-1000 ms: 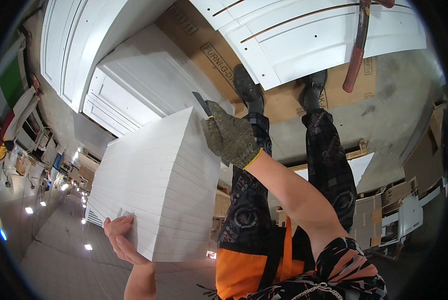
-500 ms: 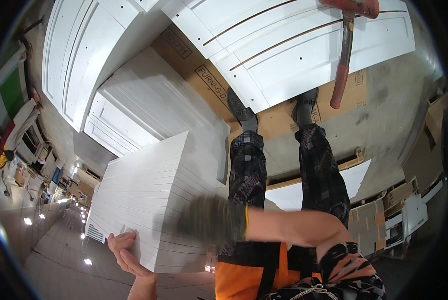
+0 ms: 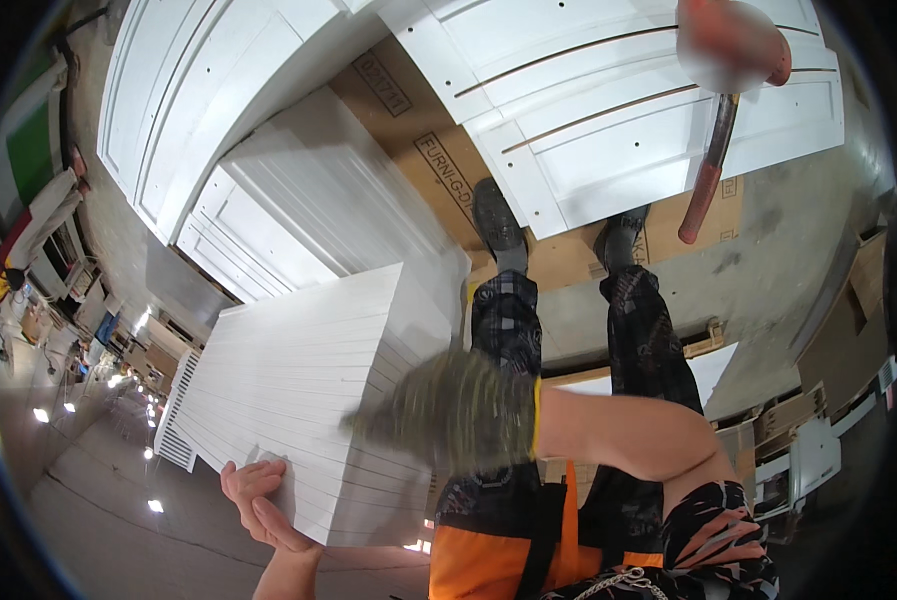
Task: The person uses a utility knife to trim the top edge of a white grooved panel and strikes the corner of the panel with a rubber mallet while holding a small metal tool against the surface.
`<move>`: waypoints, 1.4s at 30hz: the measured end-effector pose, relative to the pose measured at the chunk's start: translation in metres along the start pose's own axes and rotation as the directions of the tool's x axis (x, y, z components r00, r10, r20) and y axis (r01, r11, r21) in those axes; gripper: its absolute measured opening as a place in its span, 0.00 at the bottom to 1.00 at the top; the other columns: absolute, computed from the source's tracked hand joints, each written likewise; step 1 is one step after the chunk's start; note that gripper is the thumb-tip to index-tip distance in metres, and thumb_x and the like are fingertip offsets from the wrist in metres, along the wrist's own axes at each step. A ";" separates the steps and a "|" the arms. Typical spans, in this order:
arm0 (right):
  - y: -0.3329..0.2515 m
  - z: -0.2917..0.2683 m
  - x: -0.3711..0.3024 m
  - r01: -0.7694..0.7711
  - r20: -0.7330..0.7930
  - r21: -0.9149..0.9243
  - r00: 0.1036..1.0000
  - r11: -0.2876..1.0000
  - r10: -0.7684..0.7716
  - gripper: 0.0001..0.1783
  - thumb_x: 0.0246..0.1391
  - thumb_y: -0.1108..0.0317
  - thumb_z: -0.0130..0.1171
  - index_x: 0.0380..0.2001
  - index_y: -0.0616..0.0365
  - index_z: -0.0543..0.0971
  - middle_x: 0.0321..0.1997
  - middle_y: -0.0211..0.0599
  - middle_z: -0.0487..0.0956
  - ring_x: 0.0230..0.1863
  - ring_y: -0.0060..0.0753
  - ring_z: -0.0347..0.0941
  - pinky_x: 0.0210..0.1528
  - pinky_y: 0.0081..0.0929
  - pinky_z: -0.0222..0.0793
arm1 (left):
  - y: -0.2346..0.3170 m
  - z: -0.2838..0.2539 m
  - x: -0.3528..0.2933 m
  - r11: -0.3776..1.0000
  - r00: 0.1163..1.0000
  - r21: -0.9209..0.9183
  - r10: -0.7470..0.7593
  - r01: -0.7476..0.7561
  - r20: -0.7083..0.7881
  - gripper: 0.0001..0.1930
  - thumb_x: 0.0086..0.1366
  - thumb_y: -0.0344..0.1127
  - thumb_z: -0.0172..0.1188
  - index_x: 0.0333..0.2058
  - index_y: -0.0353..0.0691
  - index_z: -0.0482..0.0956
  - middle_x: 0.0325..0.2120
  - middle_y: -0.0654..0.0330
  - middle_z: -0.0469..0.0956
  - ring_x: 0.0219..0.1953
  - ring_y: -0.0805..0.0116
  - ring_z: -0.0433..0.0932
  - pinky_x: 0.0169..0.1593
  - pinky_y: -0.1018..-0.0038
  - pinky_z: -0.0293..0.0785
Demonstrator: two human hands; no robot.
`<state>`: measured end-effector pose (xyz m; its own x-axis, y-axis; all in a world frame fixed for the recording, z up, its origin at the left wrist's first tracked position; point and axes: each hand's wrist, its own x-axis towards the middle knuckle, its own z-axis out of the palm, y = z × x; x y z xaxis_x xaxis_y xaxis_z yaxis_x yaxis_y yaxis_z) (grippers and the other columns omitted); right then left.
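A white block [image 3: 288, 365], apparently stacked white slats, with thin parallel lines on two faces, stands tilted at the lower left. My bare left hand [image 3: 263, 500] rests on its near left side, the bent fingers pressed to the lined face. My right hand [image 3: 458, 410], in a dark glove with a yellow cuff, is beside the block's right face. Motion smears its fingers, so their pose and any contact are unclear. A red-headed mallet [image 3: 713, 150] with a red grip lies on a white slotted panel [image 3: 608, 140] at the top right.
More white panels [image 3: 198, 90] lean at the upper left, over a grey-white ridged piece [image 3: 358, 190]. Brown cardboard [image 3: 438, 160] lies under my shoes [image 3: 496, 220]. Cardboard pieces [image 3: 848, 300] and wooden parts stand at the right. A cluttered work area [image 3: 48, 330] fills the far left.
My gloved right hand has shifted slightly right and up. My left hand keeps its place on the block. The panels and mallet sit slightly further right in the picture as the view shifts.
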<state>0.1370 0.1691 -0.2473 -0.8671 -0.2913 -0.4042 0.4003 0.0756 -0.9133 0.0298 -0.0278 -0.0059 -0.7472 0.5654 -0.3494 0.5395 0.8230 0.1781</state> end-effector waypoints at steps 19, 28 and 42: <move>0.004 0.018 -0.005 0.292 -0.211 0.467 0.954 0.835 -0.215 0.15 0.64 0.61 0.57 0.50 0.53 0.81 0.41 0.39 0.85 0.38 0.36 0.83 0.43 0.34 0.80 | -0.004 -0.006 0.000 1.000 0.998 0.003 -0.004 0.004 0.063 0.18 0.72 0.39 0.34 0.30 0.36 0.71 0.30 0.52 0.79 0.38 0.58 0.71 0.66 0.47 0.53; 0.023 0.012 0.022 0.102 -0.146 0.587 0.989 0.803 -0.019 0.18 0.63 0.62 0.54 0.54 0.48 0.80 0.51 0.34 0.83 0.45 0.37 0.82 0.51 0.30 0.78 | -0.005 -0.015 -0.006 0.998 0.989 0.029 -0.053 0.050 0.136 0.16 0.71 0.40 0.36 0.29 0.39 0.69 0.31 0.53 0.80 0.38 0.58 0.72 0.65 0.45 0.50; 0.089 0.011 0.042 -0.287 -0.182 0.071 0.938 0.955 0.295 0.14 0.63 0.70 0.57 0.51 0.56 0.81 0.37 0.39 0.85 0.36 0.31 0.82 0.45 0.26 0.79 | -0.002 -0.009 -0.004 0.997 0.986 0.022 -0.080 0.077 0.149 0.16 0.72 0.42 0.36 0.30 0.40 0.68 0.32 0.55 0.80 0.42 0.59 0.71 0.66 0.44 0.48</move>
<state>0.1393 0.1528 -0.3448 -0.7492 -0.0777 -0.6578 0.6520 0.0883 -0.7530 0.0285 -0.0310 0.0035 -0.7216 0.4833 -0.4957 0.4885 0.8628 0.1301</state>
